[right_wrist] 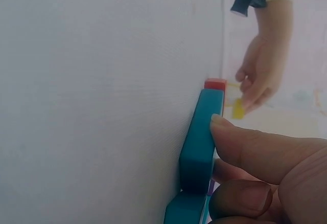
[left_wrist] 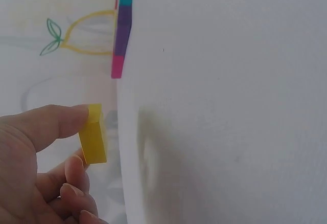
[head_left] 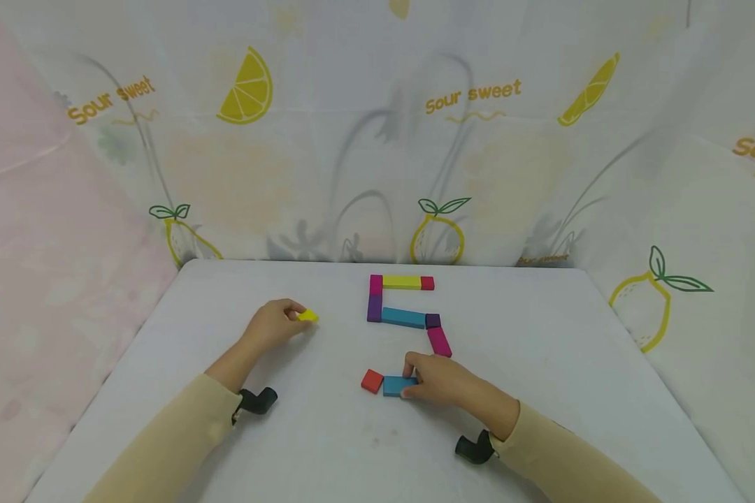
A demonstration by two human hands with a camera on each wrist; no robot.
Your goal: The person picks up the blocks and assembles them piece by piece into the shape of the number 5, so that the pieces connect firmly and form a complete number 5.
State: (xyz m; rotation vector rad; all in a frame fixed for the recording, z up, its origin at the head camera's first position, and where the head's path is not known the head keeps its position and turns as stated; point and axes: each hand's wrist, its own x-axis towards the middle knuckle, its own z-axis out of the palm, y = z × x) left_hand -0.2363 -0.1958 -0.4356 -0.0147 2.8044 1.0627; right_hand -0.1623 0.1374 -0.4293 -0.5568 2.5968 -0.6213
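My left hand (head_left: 273, 325) pinches a small yellow block (left_wrist: 94, 137) between thumb and fingers, held off the white tabletop at the left. On the table, my right hand (head_left: 443, 381) grips a blue block (head_left: 395, 386), thumb on one side and fingers on the other. Its right end is hidden by the fingers in the head view. A red block (head_left: 372, 381) lies tilted at the blue block's left end. In the right wrist view, a second blue block (right_wrist: 185, 209) shows near the gripped one, at the bottom edge.
Beyond the right hand lies a bent line of blocks: a red one (head_left: 427, 283), yellow (head_left: 402, 282), magenta (head_left: 376, 284), purple (head_left: 374, 308), blue (head_left: 403, 318), dark purple (head_left: 433, 321) and another magenta (head_left: 439, 341). A lemon-printed cloth (head_left: 327, 175) hangs behind the table.
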